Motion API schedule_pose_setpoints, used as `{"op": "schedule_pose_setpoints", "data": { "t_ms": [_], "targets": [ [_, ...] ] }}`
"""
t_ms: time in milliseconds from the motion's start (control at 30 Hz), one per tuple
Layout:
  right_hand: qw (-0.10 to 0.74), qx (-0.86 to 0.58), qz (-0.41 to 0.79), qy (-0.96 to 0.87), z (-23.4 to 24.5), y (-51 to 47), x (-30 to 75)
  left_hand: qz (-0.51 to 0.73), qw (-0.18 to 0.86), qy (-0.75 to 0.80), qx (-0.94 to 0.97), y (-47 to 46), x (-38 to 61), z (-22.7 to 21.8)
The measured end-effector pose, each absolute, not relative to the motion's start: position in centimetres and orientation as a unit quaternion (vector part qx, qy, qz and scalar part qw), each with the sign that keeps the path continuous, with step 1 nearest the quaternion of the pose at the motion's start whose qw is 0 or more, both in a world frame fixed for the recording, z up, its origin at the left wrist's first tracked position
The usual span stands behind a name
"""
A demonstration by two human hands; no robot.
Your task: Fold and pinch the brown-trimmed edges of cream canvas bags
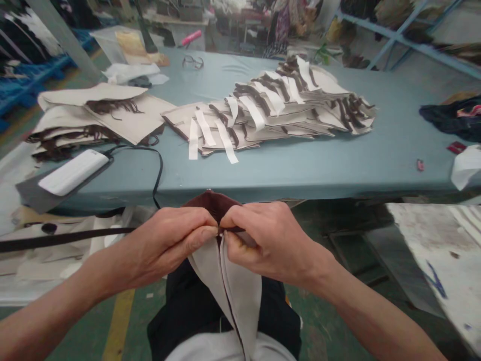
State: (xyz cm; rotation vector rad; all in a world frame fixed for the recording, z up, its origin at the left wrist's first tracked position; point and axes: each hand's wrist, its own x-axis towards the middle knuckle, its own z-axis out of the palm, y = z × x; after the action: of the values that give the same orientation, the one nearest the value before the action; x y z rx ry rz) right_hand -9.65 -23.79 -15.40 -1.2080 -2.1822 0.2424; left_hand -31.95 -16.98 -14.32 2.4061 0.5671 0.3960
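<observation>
Both my hands meet low in the middle of the view, in front of the table edge. My left hand (171, 240) and my right hand (263, 238) each pinch the top of a fabric piece (235, 288), thumbs and fingers closed on it. The piece is pale grey with a dark maroon top part (212, 203) and a dark seam running down its middle. It hangs down over my lap.
A blue-grey table (300, 165) carries a long fanned row of beige pieces with white strips (278, 108), another beige stack (93, 115) at left, a white flat device with a black cable (73, 171), eyeglasses (193, 61) and a dark cloth (451, 118) at right.
</observation>
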Motion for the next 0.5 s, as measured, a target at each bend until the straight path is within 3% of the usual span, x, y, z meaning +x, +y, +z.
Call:
{"op": "schedule_pose_setpoints", "data": {
  "t_ms": [100, 200, 367, 500],
  "targets": [
    [0.313, -0.458, 0.093, -0.827, -15.0, -24.0, -9.5, 0.163, 0.284, 0.169, 0.930, -16.9, -32.0, -15.2],
    [0.352, -0.433, 0.226, -0.798, -14.7, -23.9, -9.2, 0.213, 0.273, 0.143, 0.927, -17.0, -32.1, -15.6],
    [0.452, -0.299, 0.565, -0.622, -16.7, -23.4, -9.8, 0.241, 0.499, 0.165, 0.816, -17.8, -32.0, -15.1],
    [0.480, -0.263, 0.638, -0.542, -18.5, -23.7, -10.3, 0.249, 0.614, 0.158, 0.732, -18.1, -32.2, -15.8]
  ]
}}
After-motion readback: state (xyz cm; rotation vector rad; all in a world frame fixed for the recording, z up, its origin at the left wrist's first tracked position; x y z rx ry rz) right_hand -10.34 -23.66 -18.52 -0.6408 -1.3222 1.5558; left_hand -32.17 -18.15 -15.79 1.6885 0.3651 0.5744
